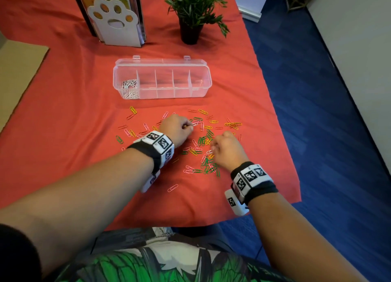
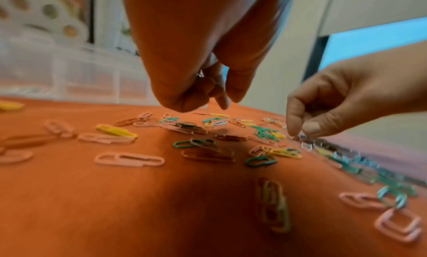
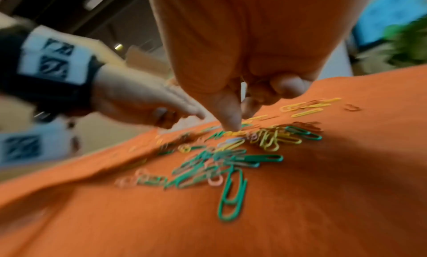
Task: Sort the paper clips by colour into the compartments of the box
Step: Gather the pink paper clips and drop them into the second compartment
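Pink, green, yellow and red paper clips (image 1: 198, 146) lie scattered on the red cloth. Beyond them stands the clear box (image 1: 162, 95), lid open, with white clips (image 1: 130, 87) in its leftmost compartment. My left hand (image 1: 189, 127) hovers over the far side of the pile, fingers curled round a few small clips (image 2: 200, 75) whose colour I cannot tell. My right hand (image 1: 212, 151) is down on the pile's right part, thumb and forefinger pinching a white clip (image 1: 209, 152) that still touches the cloth. In the right wrist view, blurred, its thumb tip (image 3: 231, 124) presses among green and yellow clips.
A potted plant (image 1: 190, 13) and a white paw-shaped book stand (image 1: 115, 21) stand behind the box. The cloth's right edge (image 1: 281, 133) drops to blue floor. A cardboard sheet (image 1: 19, 70) lies at the left.
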`<action>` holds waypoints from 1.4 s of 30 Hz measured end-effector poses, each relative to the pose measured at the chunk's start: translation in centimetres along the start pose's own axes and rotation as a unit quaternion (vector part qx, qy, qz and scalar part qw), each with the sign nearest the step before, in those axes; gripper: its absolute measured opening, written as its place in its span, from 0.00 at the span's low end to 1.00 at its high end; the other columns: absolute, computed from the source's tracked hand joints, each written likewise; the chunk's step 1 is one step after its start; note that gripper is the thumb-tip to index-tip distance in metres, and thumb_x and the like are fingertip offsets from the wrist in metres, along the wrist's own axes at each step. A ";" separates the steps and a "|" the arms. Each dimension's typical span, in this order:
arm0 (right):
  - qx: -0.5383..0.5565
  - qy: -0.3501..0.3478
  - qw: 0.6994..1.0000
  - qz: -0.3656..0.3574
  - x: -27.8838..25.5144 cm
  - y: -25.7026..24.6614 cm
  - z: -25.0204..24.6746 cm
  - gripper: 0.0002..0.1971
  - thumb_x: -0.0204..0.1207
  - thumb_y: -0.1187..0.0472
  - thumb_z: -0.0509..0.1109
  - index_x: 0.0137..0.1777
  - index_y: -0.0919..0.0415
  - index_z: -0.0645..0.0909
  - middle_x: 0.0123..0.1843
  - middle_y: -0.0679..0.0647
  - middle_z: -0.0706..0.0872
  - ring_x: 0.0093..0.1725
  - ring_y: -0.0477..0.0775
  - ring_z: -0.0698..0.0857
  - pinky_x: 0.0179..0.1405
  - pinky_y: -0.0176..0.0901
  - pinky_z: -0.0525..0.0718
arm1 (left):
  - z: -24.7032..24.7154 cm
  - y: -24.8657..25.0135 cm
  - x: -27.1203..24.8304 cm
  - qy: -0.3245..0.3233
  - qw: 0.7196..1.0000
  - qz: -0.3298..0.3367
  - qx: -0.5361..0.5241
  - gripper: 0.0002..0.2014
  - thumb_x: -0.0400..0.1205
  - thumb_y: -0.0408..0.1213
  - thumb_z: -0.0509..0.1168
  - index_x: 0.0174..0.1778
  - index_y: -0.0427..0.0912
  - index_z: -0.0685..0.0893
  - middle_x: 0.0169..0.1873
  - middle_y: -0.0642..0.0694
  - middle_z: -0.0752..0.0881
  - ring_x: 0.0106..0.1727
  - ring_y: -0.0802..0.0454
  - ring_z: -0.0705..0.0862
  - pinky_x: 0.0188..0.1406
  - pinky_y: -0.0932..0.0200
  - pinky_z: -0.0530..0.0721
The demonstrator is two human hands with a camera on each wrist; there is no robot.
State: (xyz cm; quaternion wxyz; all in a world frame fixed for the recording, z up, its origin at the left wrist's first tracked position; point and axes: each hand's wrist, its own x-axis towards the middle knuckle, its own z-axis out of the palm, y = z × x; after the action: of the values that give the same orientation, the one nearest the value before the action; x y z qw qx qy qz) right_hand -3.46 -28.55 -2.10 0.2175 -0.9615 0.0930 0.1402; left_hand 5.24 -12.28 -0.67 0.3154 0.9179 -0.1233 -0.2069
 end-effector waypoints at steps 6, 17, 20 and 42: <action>-0.177 -0.007 0.981 -0.073 -1.2 -2.1 0.0 0.11 0.70 0.72 0.60 0.53 0.68 0.76 0.53 0.63 0.77 0.55 0.66 0.78 0.47 0.55 0.80 | 1.1 0.4 1.9 -0.014 0.974 0.101 0.203 0.13 0.80 0.37 0.61 0.54 0.39 0.86 0.49 0.36 0.80 0.55 0.35 0.80 0.55 0.46 0.79; -0.196 -0.015 0.979 -0.057 -1.4 -1.6 -0.2 0.12 0.75 0.65 0.62 0.57 0.66 0.74 0.56 0.62 0.79 0.58 0.66 0.80 0.51 0.55 0.81 | 1.7 -0.8 1.4 -0.009 0.958 0.123 0.259 0.09 0.81 0.33 0.57 0.49 0.33 0.79 0.47 0.36 0.79 0.49 0.36 0.80 0.49 0.44 0.79; -0.200 -0.013 0.978 -0.060 -1.5 -2.3 -0.1 0.13 0.74 0.68 0.58 0.58 0.68 0.75 0.57 0.64 0.79 0.58 0.66 0.81 0.51 0.55 0.81 | 1.4 -1.0 0.8 -0.011 0.967 0.122 0.225 0.11 0.78 0.38 0.63 0.52 0.36 0.79 0.49 0.37 0.79 0.54 0.36 0.80 0.56 0.45 0.78; 0.807 -0.178 0.547 0.135 2.1 -5.5 -3.8 0.15 0.70 0.67 0.60 0.54 0.70 0.81 0.52 0.65 0.88 0.53 0.61 0.89 0.57 0.50 0.85 | -6.2 -2.8 -4.1 -0.095 0.718 -0.191 -0.662 0.15 0.68 0.31 0.52 0.41 0.34 0.83 0.26 0.44 0.86 0.22 0.53 0.81 0.22 0.66 0.81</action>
State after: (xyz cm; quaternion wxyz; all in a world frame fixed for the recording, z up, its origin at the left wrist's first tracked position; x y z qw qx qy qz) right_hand 0.73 -25.60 2.64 0.8922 -0.3134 0.2546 0.2022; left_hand 4.78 -5.39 3.26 0.7829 0.4544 0.1941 -0.3781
